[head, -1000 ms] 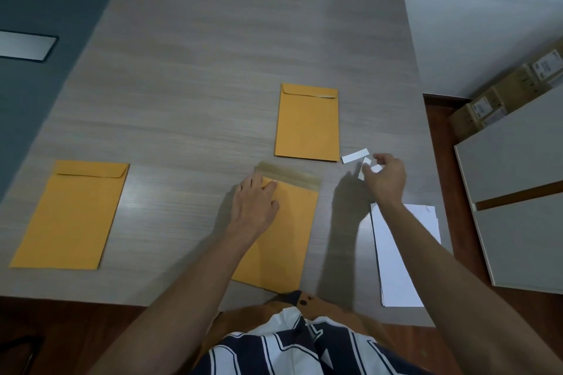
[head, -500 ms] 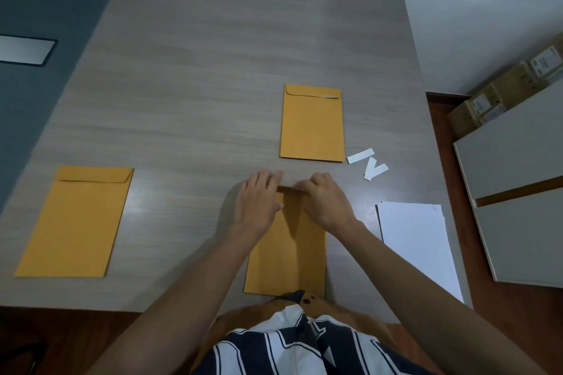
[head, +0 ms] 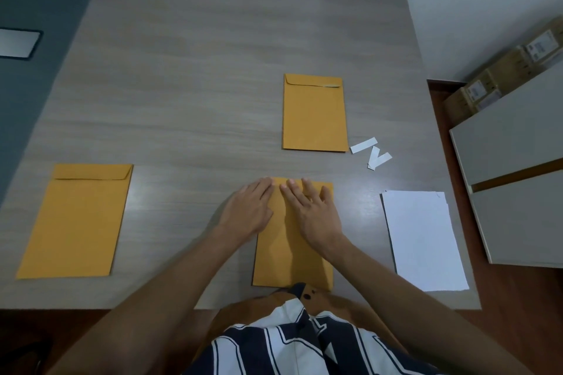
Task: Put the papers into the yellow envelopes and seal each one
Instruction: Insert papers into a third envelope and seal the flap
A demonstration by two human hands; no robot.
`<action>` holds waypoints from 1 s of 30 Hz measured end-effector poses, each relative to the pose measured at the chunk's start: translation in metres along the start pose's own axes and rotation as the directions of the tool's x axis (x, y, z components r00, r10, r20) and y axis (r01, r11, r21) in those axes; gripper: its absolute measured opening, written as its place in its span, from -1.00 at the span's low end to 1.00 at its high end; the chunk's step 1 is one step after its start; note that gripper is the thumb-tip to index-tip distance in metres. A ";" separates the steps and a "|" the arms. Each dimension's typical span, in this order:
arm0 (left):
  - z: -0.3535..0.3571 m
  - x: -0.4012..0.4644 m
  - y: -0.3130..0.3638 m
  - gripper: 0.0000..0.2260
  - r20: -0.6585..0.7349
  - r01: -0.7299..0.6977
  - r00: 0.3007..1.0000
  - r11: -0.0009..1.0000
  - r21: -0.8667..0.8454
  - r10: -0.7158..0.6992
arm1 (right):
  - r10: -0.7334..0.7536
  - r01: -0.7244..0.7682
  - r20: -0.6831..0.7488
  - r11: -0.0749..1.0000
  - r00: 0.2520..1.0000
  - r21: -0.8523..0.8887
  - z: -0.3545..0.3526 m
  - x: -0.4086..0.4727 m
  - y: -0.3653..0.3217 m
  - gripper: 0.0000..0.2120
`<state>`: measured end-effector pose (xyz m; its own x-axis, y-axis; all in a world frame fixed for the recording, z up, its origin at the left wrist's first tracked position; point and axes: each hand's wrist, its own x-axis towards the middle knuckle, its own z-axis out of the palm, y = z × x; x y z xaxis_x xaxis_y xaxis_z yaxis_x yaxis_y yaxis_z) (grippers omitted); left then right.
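Three yellow envelopes lie on your pale wood-grain table [head: 213,76], which fills most of the view above a reddish-brown floor. At far left, past grey flooring, a pale rectangular panel [head: 18,43] is cut off by the frame edge; what it is cannot be told. The left envelope [head: 76,222] lies flat near the table's left side, flap folded down. Your left hand [head: 248,211] rests flat, fingers straight and together, over the upper left corner of the middle envelope [head: 292,256], just in front of you. Your right hand [head: 313,213] presses beside it with fingers spread and straight, gripping nothing. Both hands hide the envelope's top, so you cannot see how its flap lies; its bottom edge is covered by your striped shirt [head: 292,344]. The far envelope [head: 315,114] lies well beyond, a pale sliver showing at its flap. Just right of it sit the white paper strips [head: 370,152]. The stack of white papers [head: 423,240] lies at the table's right edge, near your right forearm. At far right, a pale cabinet [head: 515,192] stands beside cardboard boxes [head: 502,73] whose white labels are too blurred to read.
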<state>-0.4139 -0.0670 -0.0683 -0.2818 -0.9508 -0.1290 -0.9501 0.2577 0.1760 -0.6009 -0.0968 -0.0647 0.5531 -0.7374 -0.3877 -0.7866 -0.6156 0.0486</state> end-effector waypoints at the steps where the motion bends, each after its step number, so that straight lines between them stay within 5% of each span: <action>1: -0.001 0.000 0.001 -0.47 0.025 -0.005 1.000 1.000 0.015 0.005 | -0.001 0.001 0.002 1.000 1.000 -0.002 0.002 -0.001 0.003 -0.37; 13: -0.001 -0.001 0.006 -0.49 0.052 0.033 0.998 0.989 0.145 -0.041 | 0.021 -0.020 -0.038 1.000 0.999 0.021 0.012 -0.041 0.069 -0.37; 18: -0.008 0.008 0.036 -0.40 0.099 0.192 0.974 0.977 0.096 -0.202 | 0.045 -0.044 -0.015 0.998 0.999 0.043 0.009 -0.040 0.066 -0.37; 23: 0.001 0.016 0.078 -0.39 0.101 0.036 0.994 0.997 0.062 -0.042 | 0.032 -0.031 -0.015 0.998 0.999 0.050 0.006 -0.041 0.068 -0.42; 30: 0.019 0.012 0.073 -0.37 0.144 0.167 0.975 0.986 0.016 -0.168 | 0.057 -0.056 -0.018 0.997 0.998 0.046 0.011 -0.040 0.066 -0.41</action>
<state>-0.4888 -0.0566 -0.0757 -0.1349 -0.9456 -0.2960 -0.9858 0.0980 0.1363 -0.6779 -0.1050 -0.0558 0.5120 -0.7764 -0.3675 -0.8284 -0.5595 0.0279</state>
